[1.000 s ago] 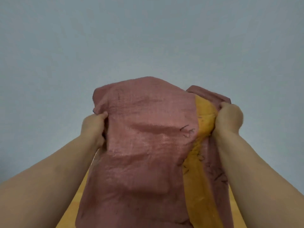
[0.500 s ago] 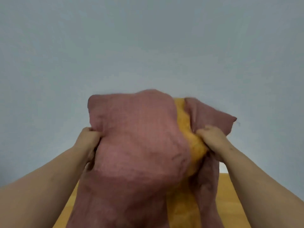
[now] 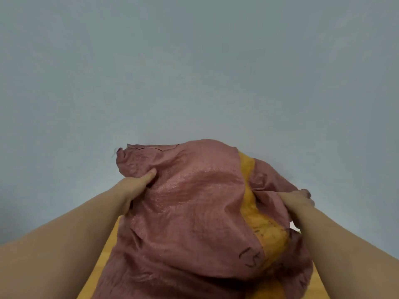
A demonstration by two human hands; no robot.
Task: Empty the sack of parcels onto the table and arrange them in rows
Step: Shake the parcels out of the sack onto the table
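Observation:
A dusty-red woven sack (image 3: 194,212) with an orange stripe and black marker writing fills the lower middle of the view, bulging and held up in front of me. My left hand (image 3: 136,186) grips a fold near its upper left corner, thumb pressed into the fabric. My right hand (image 3: 300,198) grips the bunched cloth on its right side. A small white corner (image 3: 294,225) peeks out beside my right wrist. No parcels are plainly in view; the sack hides whatever is under it.
A strip of the wooden table (image 3: 103,262) shows below the sack on the left and lower right. A plain grey-blue wall (image 3: 194,72) fills everything behind.
The sack has dropped lower and slumped into a rounder bulge. Both hands have moved down and shifted their grip on the cloth, the left one now below the upper left corner.

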